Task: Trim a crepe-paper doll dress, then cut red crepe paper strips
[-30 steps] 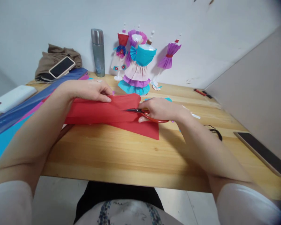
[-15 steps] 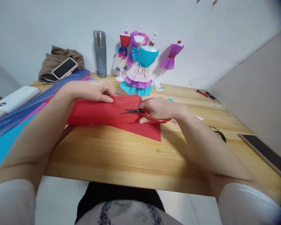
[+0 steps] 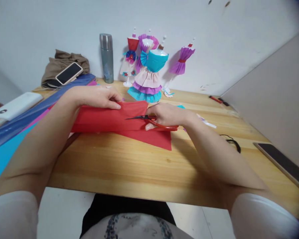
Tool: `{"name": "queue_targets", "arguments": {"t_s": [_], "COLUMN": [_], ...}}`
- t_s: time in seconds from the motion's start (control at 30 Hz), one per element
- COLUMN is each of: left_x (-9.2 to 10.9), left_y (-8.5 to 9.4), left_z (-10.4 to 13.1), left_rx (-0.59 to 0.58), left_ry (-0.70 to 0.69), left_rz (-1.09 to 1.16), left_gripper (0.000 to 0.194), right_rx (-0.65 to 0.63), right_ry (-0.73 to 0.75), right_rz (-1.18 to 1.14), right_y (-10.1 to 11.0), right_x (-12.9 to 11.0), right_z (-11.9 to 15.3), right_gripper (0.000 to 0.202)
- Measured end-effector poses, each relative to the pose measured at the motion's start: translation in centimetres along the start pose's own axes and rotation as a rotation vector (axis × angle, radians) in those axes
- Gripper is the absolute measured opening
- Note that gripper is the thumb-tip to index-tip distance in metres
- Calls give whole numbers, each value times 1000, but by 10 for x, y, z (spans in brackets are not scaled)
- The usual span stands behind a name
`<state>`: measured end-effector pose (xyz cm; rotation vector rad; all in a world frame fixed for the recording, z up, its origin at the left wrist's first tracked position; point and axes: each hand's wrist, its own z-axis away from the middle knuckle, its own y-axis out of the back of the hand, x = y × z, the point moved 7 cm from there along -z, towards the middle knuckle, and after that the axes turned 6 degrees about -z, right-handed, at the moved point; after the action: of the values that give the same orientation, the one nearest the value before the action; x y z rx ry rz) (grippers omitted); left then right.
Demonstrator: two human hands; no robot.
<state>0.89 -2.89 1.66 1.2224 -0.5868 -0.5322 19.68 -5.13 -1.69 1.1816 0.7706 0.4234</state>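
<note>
A folded sheet of red crepe paper [image 3: 102, 119] lies across the wooden table, one corner sticking out toward me. My left hand [image 3: 103, 97] pinches its far edge between thumb and fingers. In my right hand [image 3: 164, 114] is a pair of scissors [image 3: 161, 124] with red handles and dark blades. The blades point left over the red paper and look nearly closed. Behind the paper stand several small dress forms in paper dresses, the nearest in a turquoise, pink and purple dress [image 3: 149, 78].
A steel flask [image 3: 106, 58] stands by the wall. At left are brown cloth [image 3: 64, 61], a phone [image 3: 69, 73], a white power bank [image 3: 17, 105] and blue sheets [image 3: 5, 159]. At right lie a black cord [image 3: 234, 144], a dark tablet-like device [image 3: 281, 162] and a red-and-black pen-like item [image 3: 219, 100].
My right hand and the scissors have moved slightly left over the red paper, and the blades look more closed. My left hand has stayed in place.
</note>
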Motion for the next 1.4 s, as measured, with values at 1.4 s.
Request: {"name": "queue_targets", "arguments": {"t_s": [1.4], "left_x": [6], "left_y": [5], "left_z": [2], "left_rx": [8], "left_ry": [-31], "left_rz": [2], "left_gripper": [41], "right_rx": [32], "right_ry": [-7], "right_rz": [42], "right_y": [-4], "right_x": [-5], "right_z": [-1], "right_gripper": [35]}}
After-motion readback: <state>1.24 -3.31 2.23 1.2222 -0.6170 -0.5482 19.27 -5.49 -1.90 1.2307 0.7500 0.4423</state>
